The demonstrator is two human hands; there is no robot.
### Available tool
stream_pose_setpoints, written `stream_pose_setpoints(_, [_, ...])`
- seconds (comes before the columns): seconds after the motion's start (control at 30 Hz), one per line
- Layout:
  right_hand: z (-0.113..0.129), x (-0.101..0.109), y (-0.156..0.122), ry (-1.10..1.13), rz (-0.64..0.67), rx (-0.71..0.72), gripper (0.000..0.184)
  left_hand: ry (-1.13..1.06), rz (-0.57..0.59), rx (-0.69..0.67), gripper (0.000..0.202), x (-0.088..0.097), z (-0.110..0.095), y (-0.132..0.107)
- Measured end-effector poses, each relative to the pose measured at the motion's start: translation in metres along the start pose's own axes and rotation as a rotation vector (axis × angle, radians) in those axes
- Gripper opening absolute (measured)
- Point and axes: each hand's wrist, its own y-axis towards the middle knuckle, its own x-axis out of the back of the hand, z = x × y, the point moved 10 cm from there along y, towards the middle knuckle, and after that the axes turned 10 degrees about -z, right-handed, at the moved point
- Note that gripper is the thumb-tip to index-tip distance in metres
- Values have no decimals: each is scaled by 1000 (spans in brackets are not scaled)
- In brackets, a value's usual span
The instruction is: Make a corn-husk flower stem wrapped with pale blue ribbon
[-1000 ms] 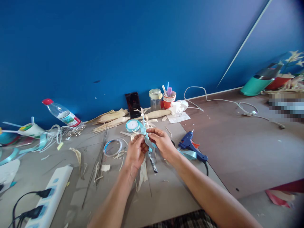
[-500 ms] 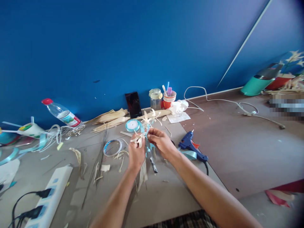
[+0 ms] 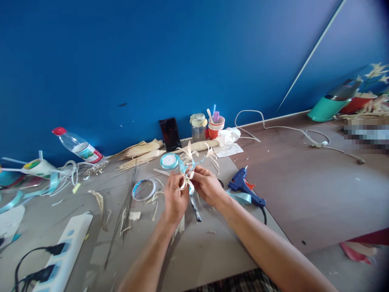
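Note:
Both my hands are closed around a spray of cream husk flowers [image 3: 189, 152] with stems wrapped in light blue ribbon. My left hand [image 3: 176, 196] grips it from the left, and one flower [image 3: 186, 181] faces me between the two hands. My right hand [image 3: 208, 186] pinches the stem from the other side; its fingertips are partly hidden behind that flower. A third bloom [image 3: 210, 151] sticks out to the upper right on a blue stem. Below the hands lies a pen [image 3: 196, 209]. A light blue ribbon roll [image 3: 169, 161] rests just beyond my left hand.
A blue glue gun [image 3: 244, 187] lies right of my hands. Left are a tape ring [image 3: 144, 190], thin wires [image 3: 123, 213] and a power strip [image 3: 68, 247]. Along the wall stand a tilted bottle [image 3: 79, 147], a phone [image 3: 170, 134], a jar [image 3: 199, 126] and paper cups [image 3: 216, 129].
The spray has been turned in my hands: the near flower has shifted from over my left fingers to between both hands, and another bloom now points out to the right.

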Motion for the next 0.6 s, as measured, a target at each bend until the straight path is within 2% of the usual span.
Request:
stream_pose_setpoints(0.13, [0, 3, 0, 12, -50, -8, 15, 178, 50, -311, 10, -7, -16, -6])
stream_pose_setpoints(0.23, [3, 3, 0, -5, -50, 17, 12, 280, 73, -470, 17, -10, -23, -12])
stream_pose_setpoints(0.4, [2, -4, -1, -13, 61, -22, 7, 306, 68, -591, 27, -7, -31, -16])
stream_pose_setpoints(0.6, [3, -5, -3, -15, 73, -43, 6, 313, 53, -618, 27, -6, -40, -15])
